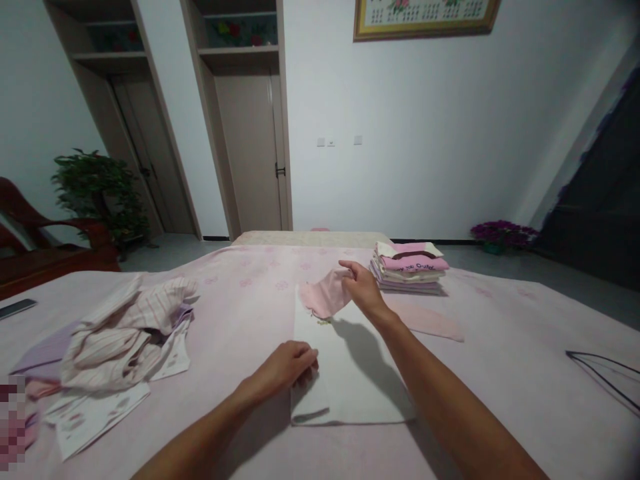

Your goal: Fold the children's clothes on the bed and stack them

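"Lying at the far left, what is that?"

"A phone (17,308), flat on the pink cloth (240,300), with part of a wooden chair (95,240) behind it and a leafy plant (97,190) beyond."

"And next along?"

"A loose heap of clothes (127,333): striped fabric on top, purple and printed white pieces showing from under it."

"Then the left hand (290,363)?"

"Resting at the left edge of a white garment (325,390), which is spread on the cloth in front of the person. Its fingers are curled; I can't tell whether that grip has any fabric in it."

"What's at the top of the garment?"

"Some small yellowish marks (324,323), and just above them a pink sleeve (323,295), partly lifted."

"Lifted by the right hand (364,290)?"

"Yes. That grip is closed on the sleeve's edge, with the index finger pointing out to the left."

"What lies past it?"

"A second pink sleeve (434,321), flat on the cloth, and behind that a neat stack of folded clothes (410,270), with dark lettering on a pink piece near its top."

"Anything farther right?"

"Purple flowers (505,233) by the wall, then a thin black cord (600,379) at the edge."
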The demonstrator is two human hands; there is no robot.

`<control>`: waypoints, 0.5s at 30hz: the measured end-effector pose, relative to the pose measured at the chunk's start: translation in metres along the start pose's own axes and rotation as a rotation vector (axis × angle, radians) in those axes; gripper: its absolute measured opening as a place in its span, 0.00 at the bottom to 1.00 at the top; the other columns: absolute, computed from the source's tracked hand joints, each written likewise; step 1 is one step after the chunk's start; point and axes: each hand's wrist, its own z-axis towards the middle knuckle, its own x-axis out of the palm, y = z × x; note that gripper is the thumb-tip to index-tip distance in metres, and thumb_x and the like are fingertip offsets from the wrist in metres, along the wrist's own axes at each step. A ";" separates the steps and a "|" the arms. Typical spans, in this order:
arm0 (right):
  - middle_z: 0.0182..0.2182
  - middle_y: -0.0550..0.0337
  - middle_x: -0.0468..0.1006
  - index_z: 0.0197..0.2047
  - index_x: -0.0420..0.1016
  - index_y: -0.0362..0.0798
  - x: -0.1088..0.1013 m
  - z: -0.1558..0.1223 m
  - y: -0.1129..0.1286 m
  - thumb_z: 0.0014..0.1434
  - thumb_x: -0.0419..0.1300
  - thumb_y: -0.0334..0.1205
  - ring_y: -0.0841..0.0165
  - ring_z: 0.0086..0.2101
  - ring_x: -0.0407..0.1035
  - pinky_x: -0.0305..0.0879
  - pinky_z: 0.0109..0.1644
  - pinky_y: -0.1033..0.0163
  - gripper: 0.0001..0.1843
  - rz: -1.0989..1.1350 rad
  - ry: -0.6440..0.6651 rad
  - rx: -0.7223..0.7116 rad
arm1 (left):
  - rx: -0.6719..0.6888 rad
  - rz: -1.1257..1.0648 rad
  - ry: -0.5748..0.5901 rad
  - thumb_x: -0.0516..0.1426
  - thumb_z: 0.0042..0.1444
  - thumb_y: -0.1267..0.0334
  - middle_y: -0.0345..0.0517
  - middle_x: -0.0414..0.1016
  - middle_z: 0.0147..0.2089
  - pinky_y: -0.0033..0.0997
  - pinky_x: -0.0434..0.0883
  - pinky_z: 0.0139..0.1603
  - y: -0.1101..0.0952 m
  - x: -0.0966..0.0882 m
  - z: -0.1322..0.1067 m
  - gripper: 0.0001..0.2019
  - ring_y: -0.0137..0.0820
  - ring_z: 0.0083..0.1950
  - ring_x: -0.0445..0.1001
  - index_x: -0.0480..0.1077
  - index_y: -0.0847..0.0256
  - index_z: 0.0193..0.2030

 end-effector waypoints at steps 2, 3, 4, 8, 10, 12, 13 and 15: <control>0.47 0.60 0.82 0.52 0.80 0.54 0.004 -0.018 0.000 0.50 0.57 0.28 0.63 0.46 0.73 0.65 0.53 0.59 0.26 -0.121 0.073 -0.097 | -0.013 -0.147 -0.136 0.55 0.59 0.50 0.47 0.77 0.32 0.26 0.66 0.27 0.007 -0.014 0.016 0.18 0.30 0.29 0.74 0.74 0.64 0.37; 0.46 0.60 0.83 0.51 0.80 0.55 0.007 -0.029 0.000 0.52 0.57 0.27 0.63 0.45 0.73 0.65 0.53 0.58 0.26 -0.176 0.127 -0.144 | -0.026 -0.233 -0.203 0.57 0.58 0.51 0.49 0.78 0.35 0.26 0.68 0.29 0.010 -0.020 0.024 0.17 0.30 0.31 0.76 0.74 0.65 0.40; 0.46 0.60 0.83 0.51 0.80 0.56 0.011 -0.042 -0.001 0.53 0.57 0.27 0.63 0.44 0.73 0.65 0.52 0.59 0.25 -0.237 0.195 -0.197 | -0.040 -0.318 -0.255 0.58 0.58 0.52 0.51 0.78 0.38 0.27 0.71 0.32 0.012 -0.026 0.032 0.18 0.30 0.34 0.77 0.73 0.66 0.44; 0.40 0.55 0.83 0.47 0.81 0.52 0.030 -0.096 -0.009 0.59 0.56 0.27 0.62 0.41 0.72 0.62 0.49 0.58 0.18 -0.551 0.520 -0.470 | -0.061 -0.452 -0.315 0.57 0.61 0.52 0.58 0.78 0.45 0.31 0.75 0.43 0.018 -0.039 0.059 0.24 0.31 0.39 0.79 0.67 0.68 0.57; 0.37 0.54 0.83 0.43 0.80 0.50 0.037 -0.118 -0.017 0.60 0.58 0.27 0.62 0.39 0.72 0.60 0.47 0.58 0.13 -0.671 0.648 -0.552 | -0.049 -0.413 -0.320 0.57 0.61 0.52 0.56 0.79 0.45 0.30 0.75 0.44 0.022 -0.039 0.071 0.27 0.31 0.40 0.79 0.64 0.68 0.62; 0.38 0.55 0.82 0.41 0.79 0.49 0.041 -0.133 -0.024 0.60 0.60 0.29 0.63 0.40 0.71 0.59 0.46 0.59 0.09 -0.716 0.673 -0.565 | -0.032 -0.344 -0.336 0.57 0.61 0.55 0.55 0.79 0.46 0.30 0.74 0.44 0.027 -0.038 0.082 0.29 0.31 0.41 0.79 0.61 0.66 0.66; 0.39 0.56 0.82 0.42 0.78 0.49 0.042 -0.138 -0.028 0.60 0.60 0.29 0.63 0.40 0.71 0.59 0.46 0.59 0.09 -0.715 0.660 -0.556 | -0.023 -0.295 -0.348 0.57 0.61 0.57 0.54 0.79 0.47 0.30 0.74 0.44 0.029 -0.037 0.088 0.29 0.31 0.42 0.79 0.61 0.65 0.67; 0.42 0.57 0.82 0.44 0.78 0.50 0.041 -0.143 -0.032 0.61 0.61 0.30 0.63 0.42 0.71 0.58 0.47 0.59 0.10 -0.683 0.618 -0.535 | -0.005 -0.176 -0.375 0.56 0.60 0.62 0.55 0.78 0.52 0.31 0.73 0.47 0.033 -0.037 0.099 0.27 0.32 0.45 0.78 0.63 0.64 0.66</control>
